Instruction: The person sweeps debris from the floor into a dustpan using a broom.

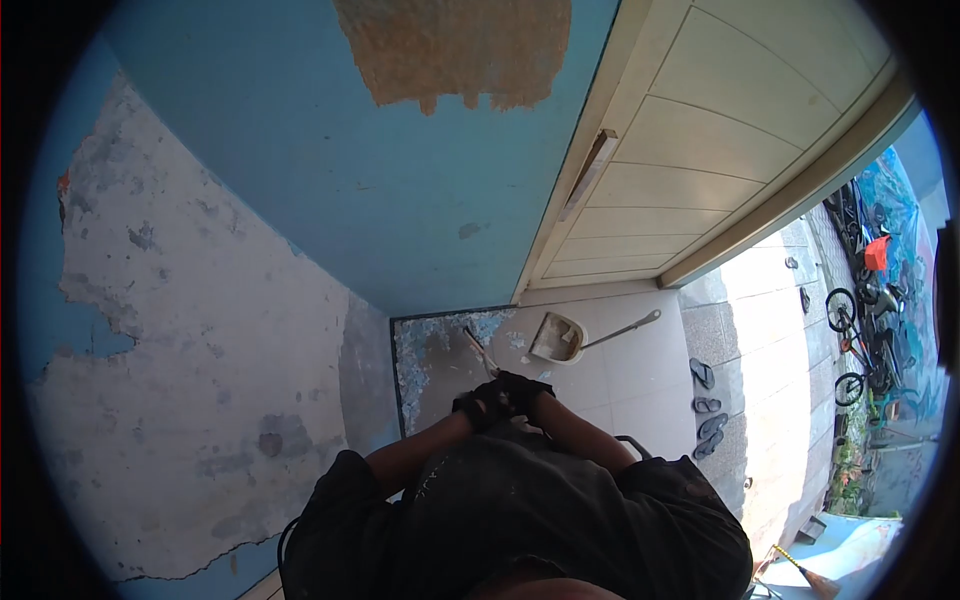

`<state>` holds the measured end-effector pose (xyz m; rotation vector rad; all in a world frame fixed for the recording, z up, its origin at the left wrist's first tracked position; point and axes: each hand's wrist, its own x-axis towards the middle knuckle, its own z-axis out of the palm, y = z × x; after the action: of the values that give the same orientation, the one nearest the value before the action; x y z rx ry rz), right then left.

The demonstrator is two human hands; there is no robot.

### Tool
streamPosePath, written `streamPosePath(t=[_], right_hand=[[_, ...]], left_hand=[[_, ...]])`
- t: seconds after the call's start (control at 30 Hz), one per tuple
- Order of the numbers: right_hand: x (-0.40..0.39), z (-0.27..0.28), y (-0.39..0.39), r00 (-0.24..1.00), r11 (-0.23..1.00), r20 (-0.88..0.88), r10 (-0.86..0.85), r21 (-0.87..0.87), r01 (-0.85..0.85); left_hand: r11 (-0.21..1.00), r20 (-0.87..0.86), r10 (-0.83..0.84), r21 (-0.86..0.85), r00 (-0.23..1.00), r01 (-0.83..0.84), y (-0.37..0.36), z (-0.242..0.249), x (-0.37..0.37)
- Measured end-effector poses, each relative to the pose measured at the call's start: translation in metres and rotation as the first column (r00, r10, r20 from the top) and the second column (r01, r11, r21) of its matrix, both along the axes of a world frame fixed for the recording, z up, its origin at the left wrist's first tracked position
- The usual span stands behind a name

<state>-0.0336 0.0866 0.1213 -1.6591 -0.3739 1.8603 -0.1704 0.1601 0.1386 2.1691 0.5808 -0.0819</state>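
**Two gloved hands on one scraper at the foot of a peeling wall**

Head view. Both hands, in dark gloves, meet low in front of the person's body: the left hand (478,405) and the right hand (525,390) sit touching each other, curled tight around the handle end of a scraper (480,350). Its narrow shaft runs up and to the left from the hands, so the long axis is diagonal, the working end pointing toward the base of the blue wall (330,160), where flaked paint chips (440,340) litter the floor. The blade itself is too small to make out. Judged from its thin, straight form, the tool is light and stiff; the handle, already enclosed by both fists, is the sensible place to grip, with force sent along the shaft. A dustpan (558,338) with a long handle lies just beyond on the pale tiles. Sandals (708,400) rest near the step, bicycles (850,340) well apart at right.
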Motion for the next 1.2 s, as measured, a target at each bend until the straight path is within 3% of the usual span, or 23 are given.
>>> streamPosePath(t=[0.03,0.07,0.1,0.13,0.17,0.2,0.3,0.33,0.37,0.4,0.43,0.5,0.53,0.57,0.63,0.7,0.73,0.8,0.87,0.9,0.93,1.0,1.2], right_hand=[[0.006,0.004,-0.002,1.000,1.000,-0.003,-0.002,-0.008,0.002],[0.011,0.007,-0.007,0.901,0.919,0.318,0.295,0.164,-0.358],[0.013,0.010,-0.015,0.629,0.691,0.632,0.452,0.199,-0.695],[0.014,0.014,-0.020,0.630,0.690,0.627,0.458,0.197,-0.697],[0.017,0.019,-0.020,0.478,0.650,0.734,0.483,0.065,-0.757],[0.017,0.024,-0.023,0.311,0.609,0.808,0.500,-0.073,-0.790],[0.026,0.039,-0.025,0.380,0.665,0.738,0.557,-0.123,-0.737],[0.032,0.029,-0.029,0.380,0.661,0.736,0.561,-0.121,-0.741],[0.039,0.019,-0.033,0.685,0.793,0.594,0.421,0.125,-0.596],[0.045,0.007,-0.038,0.705,0.789,0.612,0.359,0.204,-0.579],[0.050,0.000,-0.042,0.722,0.777,0.625,0.297,0.282,-0.564],[0.062,-0.048,-0.051,0.725,0.736,0.652,0.220,0.377,-0.562],[0.060,-0.042,-0.053,0.790,0.769,0.572,0.221,0.396,-0.502],[0.057,-0.037,-0.055,0.848,0.802,0.486,0.213,0.408,-0.436],[0.049,0.021,-0.049,0.879,0.749,0.462,0.113,0.542,-0.381],[0.037,-0.015,-0.059,0.971,0.973,-0.230,-0.071,0.200,0.119],[0.032,-0.033,-0.067,0.963,0.979,-0.258,-0.073,0.165,0.118],[0.023,-0.059,-0.077,0.990,0.939,0.020,0.142,0.315,-0.141],[0.021,-0.064,-0.078,0.977,0.885,0.153,0.147,0.421,-0.199],[0.022,-0.067,-0.074,0.974,0.975,-0.227,-0.019,0.211,0.068],[0.020,-0.066,-0.072,0.811,0.963,-0.523,-0.263,-0.095,0.250],[0.007,-0.055,-0.054,0.798,0.921,-0.462,-0.387,-0.227,0.316],[-0.027,-0.119,-0.028,0.671,0.792,-0.453,-0.588,-0.490,0.363]], left_hand=[[0.999,0.068,-0.026,0.025,0.997,0.024,-0.006,0.005,0.008],[0.998,0.131,-0.056,0.047,0.990,0.050,-0.014,0.007,0.012],[0.998,0.122,-0.061,0.034,0.991,0.057,-0.019,0.002,0.013],[0.973,0.003,-0.013,-0.231,1.000,0.013,-0.019,-0.007,0.018],[0.880,-0.120,0.009,-0.470,0.993,-0.065,-0.017,-0.016,0.023],[0.878,-0.124,0.018,-0.473,0.992,-0.075,-0.022,-0.025,0.023],[0.593,-0.112,0.179,-0.780,0.977,-0.198,-0.032,-0.037,0.014],[0.943,0.002,0.048,-0.329,0.999,-0.045,-0.030,-0.034,0.013],[0.965,0.024,-0.123,0.235,0.992,0.114,-0.031,-0.036,0.011],[0.969,0.018,-0.112,0.225,0.994,0.105,-0.035,-0.067,0.006],[0.989,0.196,0.135,0.039,0.971,-0.145,-0.038,-0.128,-0.001],[0.911,0.296,0.409,-0.191,0.863,-0.366,-0.045,-0.146,-0.007],[0.341,-0.237,0.686,-0.731,0.688,-0.591,-0.040,-0.120,-0.003],[-0.478,-0.767,0.434,-0.640,0.472,-0.601,-0.034,-0.108,0.003],[-0.541,-0.766,0.371,-0.638,0.525,-0.548,-0.037,-0.125,0.008],[-0.569,-0.731,0.432,-0.676,0.529,-0.469,-0.041,-0.112,0.019],[-0.644,-0.738,0.384,-0.645,0.555,-0.411,-0.036,-0.108,0.029],[-0.723,-0.754,0.319,-0.585,0.575,-0.367,-0.041,-0.125,0.040],[-0.684,-0.795,0.514,-0.606,0.321,-0.407,-0.046,-0.151,0.048],[-0.691,-0.807,0.499,-0.591,0.317,-0.417,-0.044,-0.166,0.047],[-0.684,-0.819,0.519,-0.570,0.245,-0.456,-0.046,-0.182,0.044],[-0.652,-0.812,0.572,-0.536,0.117,-0.536,-0.035,-0.216,0.039],[-0.515,-0.783,0.610,-0.508,0.120,-0.690,0.017,-0.305,0.007]])
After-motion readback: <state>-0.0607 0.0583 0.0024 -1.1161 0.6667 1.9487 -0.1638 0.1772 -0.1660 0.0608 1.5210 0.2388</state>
